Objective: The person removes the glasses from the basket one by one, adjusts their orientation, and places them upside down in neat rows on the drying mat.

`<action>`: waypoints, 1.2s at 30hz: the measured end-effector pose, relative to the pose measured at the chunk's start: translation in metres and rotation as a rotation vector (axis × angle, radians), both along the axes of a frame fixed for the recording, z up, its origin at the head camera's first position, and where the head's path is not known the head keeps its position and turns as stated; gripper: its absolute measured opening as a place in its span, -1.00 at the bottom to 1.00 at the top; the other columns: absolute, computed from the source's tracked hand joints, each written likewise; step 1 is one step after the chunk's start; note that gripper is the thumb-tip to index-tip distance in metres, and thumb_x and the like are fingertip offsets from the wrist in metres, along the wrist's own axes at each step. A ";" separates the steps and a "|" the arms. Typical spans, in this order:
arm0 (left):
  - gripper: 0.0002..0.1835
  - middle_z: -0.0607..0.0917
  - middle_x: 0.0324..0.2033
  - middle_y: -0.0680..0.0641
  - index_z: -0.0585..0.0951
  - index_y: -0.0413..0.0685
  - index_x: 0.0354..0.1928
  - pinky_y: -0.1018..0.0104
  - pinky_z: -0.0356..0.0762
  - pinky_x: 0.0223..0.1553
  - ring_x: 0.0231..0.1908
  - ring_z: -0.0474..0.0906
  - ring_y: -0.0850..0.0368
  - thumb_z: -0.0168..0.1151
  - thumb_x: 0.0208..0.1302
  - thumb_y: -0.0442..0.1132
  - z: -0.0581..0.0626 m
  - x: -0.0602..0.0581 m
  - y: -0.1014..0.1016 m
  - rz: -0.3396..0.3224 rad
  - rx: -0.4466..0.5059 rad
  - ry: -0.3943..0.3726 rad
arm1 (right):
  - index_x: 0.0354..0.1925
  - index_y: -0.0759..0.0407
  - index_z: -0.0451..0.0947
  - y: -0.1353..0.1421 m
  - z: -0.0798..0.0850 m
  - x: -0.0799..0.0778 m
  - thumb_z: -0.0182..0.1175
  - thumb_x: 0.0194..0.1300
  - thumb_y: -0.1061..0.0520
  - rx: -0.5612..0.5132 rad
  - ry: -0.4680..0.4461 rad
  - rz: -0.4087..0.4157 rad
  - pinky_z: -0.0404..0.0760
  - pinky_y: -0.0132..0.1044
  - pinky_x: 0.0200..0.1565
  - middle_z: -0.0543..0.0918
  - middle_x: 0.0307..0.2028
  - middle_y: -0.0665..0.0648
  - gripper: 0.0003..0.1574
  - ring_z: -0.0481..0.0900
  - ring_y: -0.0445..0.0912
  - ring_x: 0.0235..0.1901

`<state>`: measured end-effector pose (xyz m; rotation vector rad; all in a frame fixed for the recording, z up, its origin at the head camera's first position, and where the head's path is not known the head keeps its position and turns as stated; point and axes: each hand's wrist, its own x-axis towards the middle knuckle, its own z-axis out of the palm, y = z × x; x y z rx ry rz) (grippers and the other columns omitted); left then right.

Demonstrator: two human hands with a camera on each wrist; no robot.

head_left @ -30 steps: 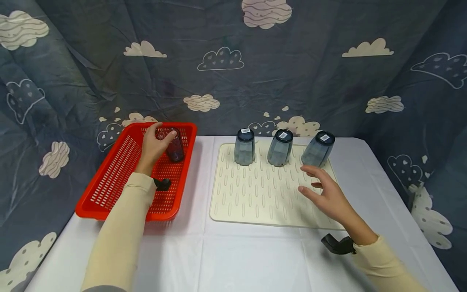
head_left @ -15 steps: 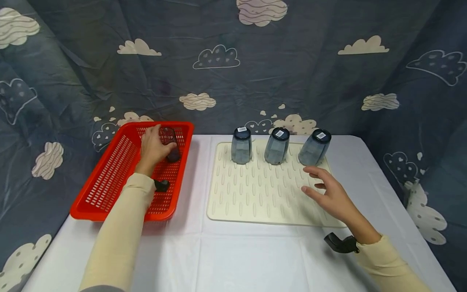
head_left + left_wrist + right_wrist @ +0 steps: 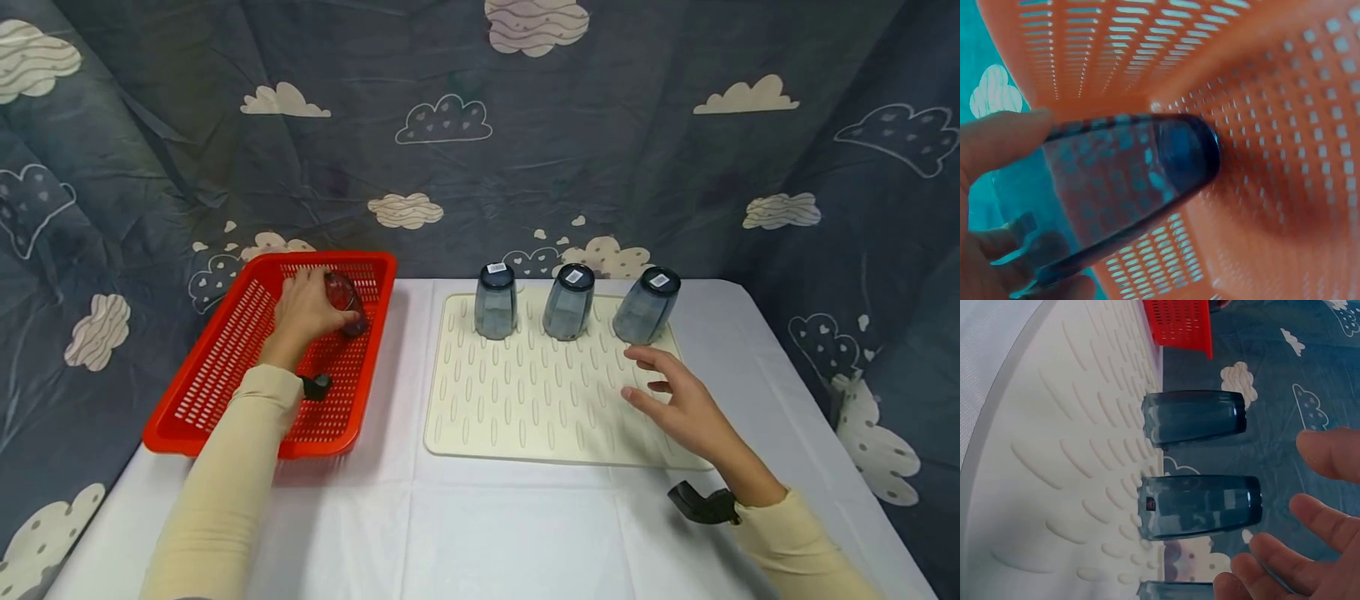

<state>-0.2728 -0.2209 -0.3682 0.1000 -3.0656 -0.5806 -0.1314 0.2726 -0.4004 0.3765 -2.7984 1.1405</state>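
Observation:
My left hand reaches into the red basket and grips a dark drinking glass near its mouth. The left wrist view shows that glass tilted, with the thumb on one side and fingers on the other, its thick base facing the perforated wall. Over the right part of a cream ribbed mat, my right hand hovers with relaxed, spread fingers, holding nothing. Upside down along the mat's back edge stand three blue-grey glasses: a left glass, a middle glass and a right glass, nearest that hand.
A white cloth covers the table, with the basket at the left and the mat right of centre. Behind it hangs a dark curtain printed with clouds, which also closes off both sides.
My left hand has moved slightly left and settled lower around the glass, which now leans more in the basket. My right hand has stayed almost still.

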 end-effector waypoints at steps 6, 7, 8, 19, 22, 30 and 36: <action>0.04 0.40 0.19 -0.44 0.22 -0.37 0.36 -0.32 0.35 0.28 0.16 0.33 -0.40 0.53 -0.07 0.02 0.005 0.005 -0.007 -0.036 -0.098 -0.039 | 0.37 0.30 0.28 0.005 0.002 0.003 0.24 0.35 0.17 -0.009 -0.012 -0.021 0.50 0.29 0.11 0.40 0.31 0.40 -0.30 0.37 0.34 0.28; 0.04 0.40 0.18 -0.44 0.23 -0.37 0.35 -0.33 0.37 0.26 0.14 0.34 -0.40 0.53 -0.07 0.03 0.005 0.006 -0.008 -0.037 -0.105 -0.046 | 0.37 0.30 0.28 0.005 0.002 0.004 0.24 0.35 0.17 -0.012 -0.016 -0.023 0.49 0.29 0.11 0.40 0.31 0.40 -0.30 0.36 0.35 0.28; 0.04 0.39 0.17 -0.44 0.23 -0.37 0.36 -0.34 0.37 0.25 0.12 0.35 -0.41 0.53 -0.07 0.04 0.005 0.007 -0.009 -0.038 -0.109 -0.053 | 0.37 0.30 0.28 0.006 0.003 0.004 0.24 0.35 0.17 -0.015 -0.017 -0.023 0.49 0.29 0.11 0.40 0.31 0.40 -0.30 0.36 0.35 0.28; -0.11 0.46 0.02 -0.40 0.32 -0.43 0.24 -0.26 0.46 0.14 -0.03 0.40 -0.33 0.49 -0.01 -0.02 0.005 0.019 -0.017 -0.010 -0.034 -0.011 | 0.37 0.26 0.29 0.008 0.005 0.005 0.24 0.36 0.16 -0.015 -0.010 -0.023 0.54 0.03 0.14 0.41 0.31 0.38 -0.31 0.38 0.32 0.28; -0.16 0.51 -0.01 -0.40 0.34 -0.42 0.22 -0.23 0.47 0.14 -0.05 0.42 -0.31 0.47 0.01 -0.04 0.005 0.022 -0.019 0.026 0.024 0.005 | 0.37 0.26 0.29 0.010 0.006 0.006 0.24 0.36 0.16 -0.019 -0.012 -0.026 0.52 0.02 0.14 0.41 0.32 0.37 -0.31 0.38 0.31 0.28; -0.12 0.50 0.12 -0.44 0.26 -0.39 0.32 -0.25 0.38 0.25 0.11 0.42 -0.38 0.41 0.10 -0.01 0.022 0.027 -0.024 0.114 0.120 0.126 | 0.38 0.28 0.26 0.011 0.009 0.007 0.23 0.37 0.16 -0.045 -0.026 -0.020 0.45 0.28 0.13 0.37 0.34 0.38 -0.30 0.35 0.34 0.28; -0.05 0.45 0.30 -0.33 0.20 -0.14 0.47 -0.21 0.35 0.26 0.21 0.39 -0.32 0.39 0.14 0.10 0.048 0.042 -0.014 0.168 0.339 0.171 | 0.39 0.27 0.25 0.012 0.011 0.008 0.23 0.38 0.16 -0.048 -0.027 -0.023 0.43 0.28 0.12 0.36 0.34 0.39 -0.30 0.34 0.35 0.29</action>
